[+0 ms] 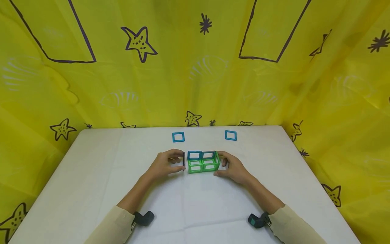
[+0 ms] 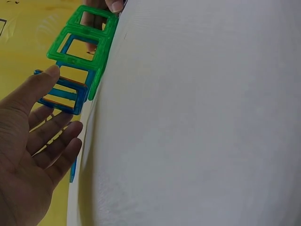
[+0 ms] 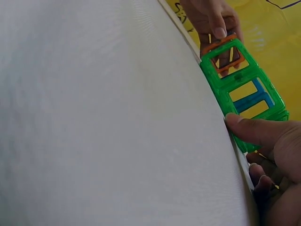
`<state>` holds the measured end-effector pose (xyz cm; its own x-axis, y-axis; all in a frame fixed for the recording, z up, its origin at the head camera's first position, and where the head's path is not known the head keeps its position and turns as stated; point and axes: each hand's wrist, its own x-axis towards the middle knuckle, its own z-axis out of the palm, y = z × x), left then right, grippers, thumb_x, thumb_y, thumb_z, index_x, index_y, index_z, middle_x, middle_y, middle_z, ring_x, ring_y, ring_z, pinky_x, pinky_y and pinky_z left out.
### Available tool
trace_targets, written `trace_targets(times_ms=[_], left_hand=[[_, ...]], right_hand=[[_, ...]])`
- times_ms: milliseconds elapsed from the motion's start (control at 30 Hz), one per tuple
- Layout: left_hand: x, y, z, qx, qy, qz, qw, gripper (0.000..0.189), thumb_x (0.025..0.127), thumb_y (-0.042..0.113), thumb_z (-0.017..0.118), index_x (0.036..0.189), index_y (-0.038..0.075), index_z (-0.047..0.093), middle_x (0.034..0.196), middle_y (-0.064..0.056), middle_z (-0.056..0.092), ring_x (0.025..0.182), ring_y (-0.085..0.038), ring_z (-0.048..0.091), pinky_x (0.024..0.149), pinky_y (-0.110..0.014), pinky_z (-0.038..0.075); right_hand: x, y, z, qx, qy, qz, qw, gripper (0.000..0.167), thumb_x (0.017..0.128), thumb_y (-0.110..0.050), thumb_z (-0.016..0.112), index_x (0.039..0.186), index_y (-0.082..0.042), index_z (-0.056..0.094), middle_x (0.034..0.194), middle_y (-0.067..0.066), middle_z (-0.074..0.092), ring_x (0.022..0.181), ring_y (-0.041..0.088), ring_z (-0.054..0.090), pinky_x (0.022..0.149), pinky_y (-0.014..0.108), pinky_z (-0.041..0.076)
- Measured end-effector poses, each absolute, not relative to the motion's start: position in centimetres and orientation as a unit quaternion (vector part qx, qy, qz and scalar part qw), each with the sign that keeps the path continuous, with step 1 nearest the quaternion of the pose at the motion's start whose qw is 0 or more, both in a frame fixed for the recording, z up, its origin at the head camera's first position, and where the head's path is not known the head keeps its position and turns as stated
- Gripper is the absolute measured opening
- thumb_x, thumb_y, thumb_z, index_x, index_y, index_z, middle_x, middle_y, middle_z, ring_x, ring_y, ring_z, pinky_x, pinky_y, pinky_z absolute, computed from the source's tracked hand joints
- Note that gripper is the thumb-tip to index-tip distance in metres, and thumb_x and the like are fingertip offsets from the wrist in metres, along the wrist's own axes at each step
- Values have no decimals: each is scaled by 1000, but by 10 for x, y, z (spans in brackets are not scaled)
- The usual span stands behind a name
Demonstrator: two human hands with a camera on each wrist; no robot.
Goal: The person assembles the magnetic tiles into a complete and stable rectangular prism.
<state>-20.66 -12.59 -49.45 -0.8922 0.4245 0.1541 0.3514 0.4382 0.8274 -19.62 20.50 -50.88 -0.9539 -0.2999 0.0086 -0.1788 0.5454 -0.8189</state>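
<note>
tile [image 1: 184,160] in left fingers [image 1: 174,152] shows only an edge in head view.

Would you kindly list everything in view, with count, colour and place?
Table: one, white, below.
Patterned backdrop: one, yellow with drawings, behind and beside the table.
Loose frames: two, blue, table's far side.
Joined-frame structure: one, green and blue, mid-table.
Held frame: at least one, blue and orange, left of the structure.
Left hand: one, pinching the held frame.
Right hand: one, gripping the structure's right end.
Wrist devices: two, dark, beside the cuffs.
Sleeves: two, beige, forearms.
</note>
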Motion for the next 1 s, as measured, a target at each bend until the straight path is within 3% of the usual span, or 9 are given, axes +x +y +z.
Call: trace_targets(times_ms=[600,833,1000], left_hand=[[-204,-114,-496,216,849,481,44,54,85,21,91,132,6,68,122,-6,74,105,-23,69,95,-41,56],[-204,-109,-499,210,861,462,46,70,81,21,94,142,7,62,126,-8,72,112,-26,65,97,-44,54],[-205,-103,-502,203,875,438,40,76,77,20,97,143,7,62,123,-4,73,109,-24,59,97,-44,51]], right_hand=[[-193,205,-508,-137,874,-462,68,83,78,-14,95,150,-5,55,95,6,53,89,24,47,77,36,39],[-192,205,-508,-136,876,-458,62,82,78,-14,95,149,-6,56,95,6,53,90,24,47,77,36,40],[-192,204,-508,-135,878,-455,61,81,79,-15,94,150,-5,56,95,5,53,90,24,47,77,37,40]])
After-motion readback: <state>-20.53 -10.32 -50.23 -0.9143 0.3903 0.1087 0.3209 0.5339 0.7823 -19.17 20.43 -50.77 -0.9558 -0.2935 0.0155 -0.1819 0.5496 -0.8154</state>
